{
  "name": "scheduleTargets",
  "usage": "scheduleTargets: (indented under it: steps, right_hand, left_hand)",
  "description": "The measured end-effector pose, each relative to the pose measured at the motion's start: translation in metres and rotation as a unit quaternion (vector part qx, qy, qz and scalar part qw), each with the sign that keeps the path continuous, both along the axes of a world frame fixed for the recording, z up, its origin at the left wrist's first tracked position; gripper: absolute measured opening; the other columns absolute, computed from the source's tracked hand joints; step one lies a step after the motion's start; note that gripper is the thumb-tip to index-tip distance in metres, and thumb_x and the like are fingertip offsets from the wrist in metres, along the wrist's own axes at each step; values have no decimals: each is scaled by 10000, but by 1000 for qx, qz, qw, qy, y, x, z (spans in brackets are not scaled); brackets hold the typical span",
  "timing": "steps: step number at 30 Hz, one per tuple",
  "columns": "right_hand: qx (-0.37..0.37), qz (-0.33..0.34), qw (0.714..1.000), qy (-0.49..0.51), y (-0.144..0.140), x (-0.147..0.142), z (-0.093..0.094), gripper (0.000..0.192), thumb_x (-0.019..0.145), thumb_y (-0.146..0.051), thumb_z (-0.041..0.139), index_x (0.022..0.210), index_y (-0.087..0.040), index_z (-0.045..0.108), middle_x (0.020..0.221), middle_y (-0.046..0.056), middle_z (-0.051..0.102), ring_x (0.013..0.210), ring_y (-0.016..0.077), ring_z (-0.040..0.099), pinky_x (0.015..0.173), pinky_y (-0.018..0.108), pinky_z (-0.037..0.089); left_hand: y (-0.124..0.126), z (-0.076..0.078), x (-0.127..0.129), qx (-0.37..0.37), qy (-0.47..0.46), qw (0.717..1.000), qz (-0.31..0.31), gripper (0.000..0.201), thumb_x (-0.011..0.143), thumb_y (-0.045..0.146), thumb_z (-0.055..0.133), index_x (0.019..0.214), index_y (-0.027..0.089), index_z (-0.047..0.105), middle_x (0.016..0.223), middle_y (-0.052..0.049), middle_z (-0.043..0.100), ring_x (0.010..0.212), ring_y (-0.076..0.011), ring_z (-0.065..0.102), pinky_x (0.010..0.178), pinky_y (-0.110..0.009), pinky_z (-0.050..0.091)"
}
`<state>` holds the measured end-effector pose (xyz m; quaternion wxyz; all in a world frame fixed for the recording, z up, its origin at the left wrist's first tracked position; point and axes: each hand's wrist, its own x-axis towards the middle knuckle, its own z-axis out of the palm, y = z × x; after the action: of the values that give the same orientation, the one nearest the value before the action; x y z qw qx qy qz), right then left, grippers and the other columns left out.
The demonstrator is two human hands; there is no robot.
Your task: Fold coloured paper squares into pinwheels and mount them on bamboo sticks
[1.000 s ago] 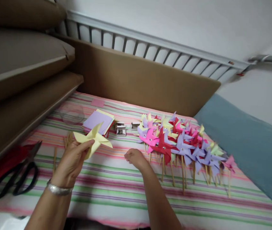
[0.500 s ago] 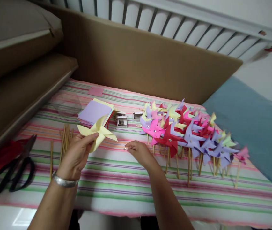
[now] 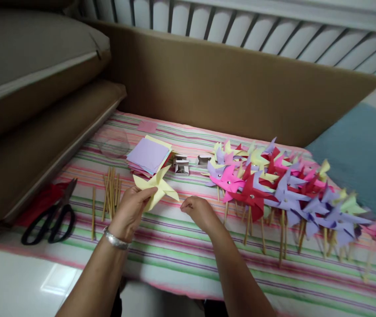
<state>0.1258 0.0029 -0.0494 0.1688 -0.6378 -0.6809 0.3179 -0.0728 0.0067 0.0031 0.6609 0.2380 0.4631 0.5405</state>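
Over the striped cloth point(image 3: 188, 259) that covers the tabletop, your left hand point(image 3: 131, 210) holds a yellow paper pinwheel point(image 3: 156, 189) by its lower edge, the grip closed on the paper with the thumb on top and the fingers underneath. The pinwheel has no stick on it and sits just above the cloth, tilted a little toward you. A metal bangle point(image 3: 116, 240) circles that wrist.

Your right hand point(image 3: 198, 209) hovers close to the pinwheel's right tip, apart from it, with the fingers curled in toward the thumb. You cannot tell from this view whether anything small is pinched there, so the state of that grip stays unclear.

Just behind the pinwheel lies a stack of paper squares point(image 3: 148, 155), lilac on top with yellow and red edges showing beneath. To the right of the stack sit small open boxes point(image 3: 181, 165), close together. To the left of your left hand a loose bundle of wooden sticks point(image 3: 111, 193) lies on the cloth, with one stick apart from the rest, farther left. Black-handled scissors point(image 3: 50, 215) rest near the left edge, touching a piece of red paper point(image 3: 40, 203).

To your right, a crowded row of finished pinwheels point(image 3: 283, 189) in pink, red, lilac and yellow lies overlapping, their sticks pointing toward you. A brown cardboard sheet point(image 3: 227, 88) stands along the far side.
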Motion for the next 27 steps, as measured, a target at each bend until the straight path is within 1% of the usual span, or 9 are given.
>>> scheduleTargets:
  steps: [4, 8, 10, 12, 15, 18, 23, 25, 27]
  right_hand:
    - [-8, 3, 1000, 13, 1, -1, -1, 151, 726, -170, 538, 695, -212, 680, 702, 0, 693, 663, 154, 613, 594, 231, 409]
    - [11, -10, 1000, 25, 4, 1, 2, 202, 751, -151, 504, 815, -210, 686, 812, 24, 703, 756, 163, 625, 674, 248, 437]
    - [20, -9, 999, 35, 4, 5, 5, 211, 765, -155, 493, 840, -205, 683, 873, 31, 700, 794, 160, 628, 706, 251, 447]
    - [22, -3, 999, 44, 3, 8, 7, 201, 772, -165, 493, 824, -205, 683, 880, 27, 698, 786, 156, 632, 706, 252, 454]
    - [21, 9, 999, 45, -1, 8, 10, 161, 759, -180, 525, 787, -207, 681, 816, 17, 694, 726, 155, 628, 669, 251, 452]
    - [26, 15, 999, 31, -4, 2, 8, 144, 716, -131, 548, 719, -202, 674, 745, 21, 669, 683, 155, 602, 650, 254, 428]
    - [40, 13, 999, 18, -1, -5, 3, 187, 667, -56, 518, 619, -189, 640, 713, 36, 637, 689, 164, 570, 667, 271, 402]
    - [43, 12, 999, 23, 0, -2, 9, 178, 671, -63, 510, 611, -189, 620, 695, 28, 629, 686, 162, 569, 666, 272, 408]
    - [44, -3, 998, 48, -1, 0, 21, 138, 707, -111, 512, 653, -192, 609, 707, 21, 629, 694, 162, 575, 668, 275, 424]
  left_hand:
    - [2, 1, -1, 3, 0, 1000, 10, 217, 498, 187, 800, 685, 133, 704, 681, -12, 716, 614, -111, 620, 608, -199, 449]
    - [4, 2, -6, -12, 9, 1000, 20, 226, 478, 179, 806, 669, 128, 695, 651, -4, 711, 606, -101, 616, 615, -187, 451]
    - [4, 2, -8, -18, 15, 999, 24, 240, 470, 186, 808, 671, 122, 693, 653, -12, 711, 609, -107, 617, 613, -192, 452]
    - [3, 2, -8, -18, 23, 999, 26, 260, 472, 203, 805, 689, 116, 694, 665, -23, 710, 619, -121, 619, 608, -206, 454]
    - [3, 2, -7, -11, 31, 999, 25, 316, 467, 221, 804, 744, 111, 698, 709, -42, 716, 657, -147, 628, 621, -231, 461]
    - [3, 2, -4, -12, 39, 999, 34, 330, 440, 221, 810, 731, 114, 695, 707, -42, 713, 649, -152, 624, 620, -241, 460]
    - [4, -1, -3, -19, 37, 999, 34, 329, 435, 223, 812, 723, 115, 695, 715, -47, 713, 637, -151, 620, 609, -237, 450]
    - [4, -4, -4, -13, 33, 999, 23, 305, 459, 235, 805, 718, 117, 695, 707, -50, 711, 631, -152, 620, 603, -236, 445]
    - [4, -6, -4, -7, 25, 1000, 17, 285, 484, 241, 797, 723, 123, 697, 704, -46, 711, 629, -148, 619, 601, -233, 442]
